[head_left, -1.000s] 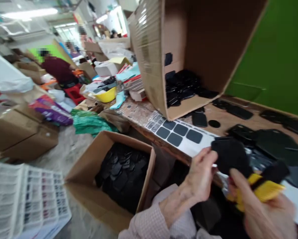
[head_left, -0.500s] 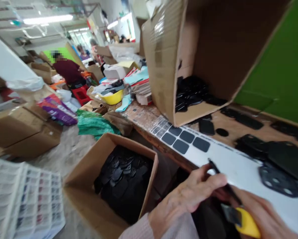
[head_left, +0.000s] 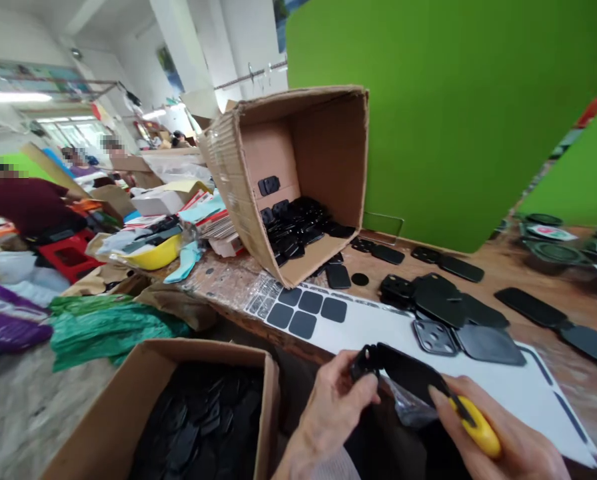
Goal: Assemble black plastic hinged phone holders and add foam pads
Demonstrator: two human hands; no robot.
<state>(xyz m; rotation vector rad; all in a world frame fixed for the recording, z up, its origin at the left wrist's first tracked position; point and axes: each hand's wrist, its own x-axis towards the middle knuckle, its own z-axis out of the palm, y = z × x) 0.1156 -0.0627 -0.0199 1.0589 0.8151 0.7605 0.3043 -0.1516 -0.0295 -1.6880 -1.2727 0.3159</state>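
A black plastic piece with two joined panels (head_left: 408,373) is held up between my two hands, over the table's front edge. My left hand (head_left: 336,400) pinches its small end, thumb in front. My right hand (head_left: 498,427) grips the wide panel's right end and also holds a yellow-handled utility knife (head_left: 478,427) in its palm; the blade is hidden. Something clear like plastic film (head_left: 412,408) shows just below the piece. More such black pieces (head_left: 441,303) lie stacked on the table beyond my hands, partly on a white sheet (head_left: 378,327).
On the table a cardboard box (head_left: 328,160) lies on its side with black parts inside. Dark square pads (head_left: 302,321) are stuck to the sheet. Below left stands an open carton (head_left: 271,387) of black parts. A green board (head_left: 428,120) rises behind; people sit farther left.
My view has swung right, bringing more of the table into sight. The black piece, edge-on before, now shows its broad face, with both hands on it. The knife remains in my right hand.
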